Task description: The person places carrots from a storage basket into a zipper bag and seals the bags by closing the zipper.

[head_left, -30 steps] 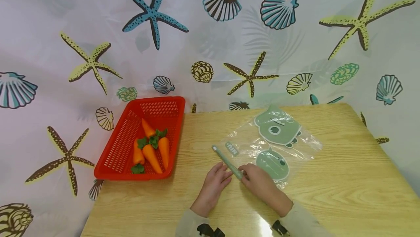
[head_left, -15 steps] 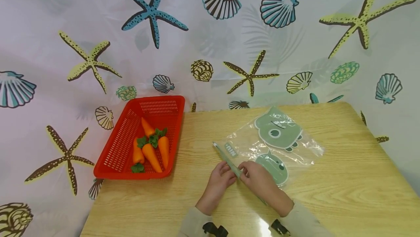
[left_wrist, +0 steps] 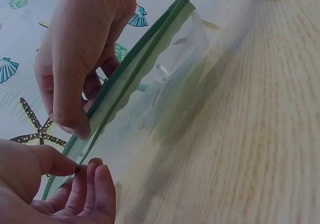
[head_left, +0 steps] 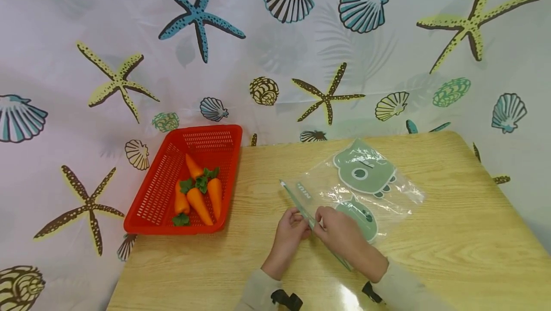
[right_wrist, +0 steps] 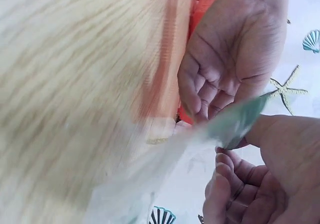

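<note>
Seashell-printed cloth hangs behind a wooden table (head_left: 452,234) where a clear zip bag (head_left: 357,191) with green cartoon prints lies near the middle, its green zip strip (head_left: 301,203) toward the front edge. Both hands pinch that strip: left hand (head_left: 289,234) and right hand (head_left: 344,234), fingers curled, almost touching. Parting the lips evenly should avoid tearing. A red basket (head_left: 172,158) of toy carrots (head_left: 199,198) overhangs the left edge.

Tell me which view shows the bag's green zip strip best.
Left wrist: the zip strip runs sharp between the right hand and left hand. Head shows it small; right wrist shows only a blurred end.
</note>
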The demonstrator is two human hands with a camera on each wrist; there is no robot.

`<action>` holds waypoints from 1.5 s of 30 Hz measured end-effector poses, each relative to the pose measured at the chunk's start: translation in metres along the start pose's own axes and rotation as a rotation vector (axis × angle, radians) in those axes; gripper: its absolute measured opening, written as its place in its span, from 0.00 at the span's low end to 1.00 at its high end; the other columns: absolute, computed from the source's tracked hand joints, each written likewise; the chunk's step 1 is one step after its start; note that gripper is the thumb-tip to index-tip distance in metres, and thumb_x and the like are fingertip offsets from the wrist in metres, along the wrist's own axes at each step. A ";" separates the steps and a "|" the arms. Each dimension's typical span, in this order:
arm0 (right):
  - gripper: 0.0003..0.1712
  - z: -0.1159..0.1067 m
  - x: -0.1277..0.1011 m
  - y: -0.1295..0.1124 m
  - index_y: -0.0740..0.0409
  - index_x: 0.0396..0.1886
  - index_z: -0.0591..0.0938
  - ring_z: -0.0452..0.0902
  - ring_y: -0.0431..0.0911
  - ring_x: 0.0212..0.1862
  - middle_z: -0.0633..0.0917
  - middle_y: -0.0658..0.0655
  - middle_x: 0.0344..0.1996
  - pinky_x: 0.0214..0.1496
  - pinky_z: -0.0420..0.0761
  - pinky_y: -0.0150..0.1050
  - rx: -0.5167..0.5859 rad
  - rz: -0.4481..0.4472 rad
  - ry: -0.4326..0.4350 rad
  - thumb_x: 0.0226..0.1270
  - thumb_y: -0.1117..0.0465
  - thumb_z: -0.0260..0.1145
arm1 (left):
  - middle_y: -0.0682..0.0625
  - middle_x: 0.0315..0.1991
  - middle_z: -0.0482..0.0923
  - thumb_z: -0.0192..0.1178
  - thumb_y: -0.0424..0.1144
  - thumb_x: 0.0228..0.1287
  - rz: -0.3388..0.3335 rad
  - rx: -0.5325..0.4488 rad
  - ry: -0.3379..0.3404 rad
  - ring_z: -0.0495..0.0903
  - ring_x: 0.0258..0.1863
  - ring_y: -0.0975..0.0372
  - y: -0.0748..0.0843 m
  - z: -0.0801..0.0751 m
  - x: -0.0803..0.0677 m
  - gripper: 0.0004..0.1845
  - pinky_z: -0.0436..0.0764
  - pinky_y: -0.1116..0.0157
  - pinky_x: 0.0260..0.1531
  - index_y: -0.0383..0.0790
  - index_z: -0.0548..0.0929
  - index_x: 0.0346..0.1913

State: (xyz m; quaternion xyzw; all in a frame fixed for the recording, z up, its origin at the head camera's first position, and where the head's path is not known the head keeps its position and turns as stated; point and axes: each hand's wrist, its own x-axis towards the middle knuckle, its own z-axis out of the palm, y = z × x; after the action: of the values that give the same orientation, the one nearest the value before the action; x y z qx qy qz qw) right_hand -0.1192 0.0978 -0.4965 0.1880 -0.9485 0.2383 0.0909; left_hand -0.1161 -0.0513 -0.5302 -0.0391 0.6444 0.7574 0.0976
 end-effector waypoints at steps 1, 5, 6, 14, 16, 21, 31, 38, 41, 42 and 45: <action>0.08 0.000 0.001 0.001 0.51 0.22 0.73 0.60 0.36 0.16 0.68 0.42 0.16 0.13 0.61 0.30 -0.035 -0.035 0.022 0.50 0.60 0.66 | 0.42 0.39 0.75 0.54 0.30 0.64 0.007 0.004 0.006 0.80 0.35 0.59 0.000 0.000 0.000 0.18 0.80 0.54 0.41 0.30 0.68 0.56; 0.10 -0.003 0.003 0.008 0.51 0.18 0.70 0.58 0.38 0.14 0.67 0.43 0.14 0.12 0.58 0.30 -0.166 -0.201 0.150 0.47 0.61 0.64 | 0.44 0.35 0.74 0.52 0.28 0.61 0.027 0.043 0.039 0.78 0.29 0.61 -0.001 0.001 0.002 0.17 0.81 0.56 0.37 0.30 0.69 0.53; 0.10 -0.004 0.005 0.010 0.51 0.17 0.69 0.58 0.39 0.14 0.66 0.44 0.13 0.12 0.58 0.31 -0.186 -0.246 0.187 0.46 0.62 0.63 | 0.45 0.34 0.74 0.52 0.28 0.61 0.026 0.055 0.048 0.77 0.29 0.61 -0.001 0.001 0.002 0.16 0.81 0.56 0.36 0.30 0.69 0.53; 0.07 -0.025 0.020 0.019 0.55 0.15 0.65 0.62 0.45 0.17 0.65 0.49 0.12 0.18 0.60 0.36 -0.289 -0.476 0.352 0.45 0.64 0.54 | 0.46 0.34 0.72 0.51 0.28 0.61 0.006 0.107 0.083 0.75 0.28 0.59 0.009 -0.002 0.003 0.13 0.80 0.56 0.35 0.30 0.69 0.49; 0.07 -0.031 0.023 0.020 0.56 0.15 0.65 0.63 0.46 0.17 0.66 0.50 0.12 0.19 0.60 0.36 -0.307 -0.472 0.344 0.46 0.64 0.53 | 0.45 0.34 0.72 0.51 0.28 0.62 0.005 0.118 0.087 0.75 0.29 0.56 0.017 -0.001 0.001 0.12 0.80 0.55 0.35 0.29 0.69 0.48; 0.07 -0.044 0.029 0.024 0.56 0.15 0.65 0.60 0.44 0.16 0.64 0.49 0.11 0.18 0.60 0.36 -0.318 -0.467 0.338 0.44 0.65 0.54 | 0.45 0.33 0.71 0.51 0.29 0.63 0.012 0.170 0.096 0.76 0.30 0.54 0.036 0.002 -0.009 0.10 0.80 0.56 0.34 0.28 0.70 0.45; 0.05 -0.076 0.040 0.024 0.58 0.17 0.67 0.61 0.47 0.18 0.66 0.52 0.12 0.20 0.60 0.38 -0.342 -0.451 0.325 0.46 0.66 0.53 | 0.45 0.32 0.70 0.51 0.26 0.60 0.055 0.227 0.133 0.75 0.28 0.55 0.045 0.002 -0.012 0.08 0.80 0.57 0.31 0.27 0.69 0.41; 0.07 -0.100 0.047 0.024 0.57 0.15 0.65 0.61 0.47 0.18 0.64 0.50 0.12 0.21 0.61 0.38 -0.327 -0.450 0.347 0.46 0.66 0.54 | 0.49 0.29 0.70 0.50 0.27 0.59 0.075 0.261 0.123 0.76 0.29 0.50 0.036 0.001 -0.006 0.04 0.80 0.54 0.31 0.32 0.69 0.37; 0.08 -0.112 0.049 0.022 0.56 0.15 0.64 0.57 0.45 0.16 0.60 0.48 0.12 0.19 0.58 0.36 -0.315 -0.441 0.376 0.46 0.66 0.53 | 0.50 0.28 0.70 0.50 0.28 0.59 0.084 0.279 0.112 0.77 0.29 0.50 0.023 -0.001 0.000 0.04 0.80 0.54 0.30 0.34 0.69 0.36; 0.09 -0.117 0.050 0.022 0.55 0.14 0.64 0.55 0.44 0.16 0.59 0.47 0.11 0.19 0.57 0.35 -0.315 -0.431 0.386 0.46 0.66 0.53 | 0.50 0.28 0.70 0.51 0.28 0.58 0.087 0.292 0.113 0.77 0.29 0.52 0.020 -0.001 0.001 0.04 0.80 0.56 0.30 0.35 0.69 0.36; 0.09 -0.132 0.051 0.022 0.55 0.14 0.64 0.53 0.43 0.15 0.58 0.47 0.11 0.18 0.55 0.35 -0.325 -0.388 0.409 0.47 0.67 0.52 | 0.50 0.27 0.71 0.52 0.29 0.58 0.084 0.320 0.134 0.76 0.27 0.58 0.012 -0.003 0.004 0.05 0.79 0.63 0.26 0.37 0.70 0.37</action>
State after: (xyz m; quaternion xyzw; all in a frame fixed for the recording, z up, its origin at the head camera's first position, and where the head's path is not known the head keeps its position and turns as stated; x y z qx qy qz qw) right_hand -0.1634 0.1639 -0.3770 0.2965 -0.8827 0.0948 0.3520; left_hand -0.1224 -0.0558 -0.5195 -0.0466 0.7628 0.6444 0.0275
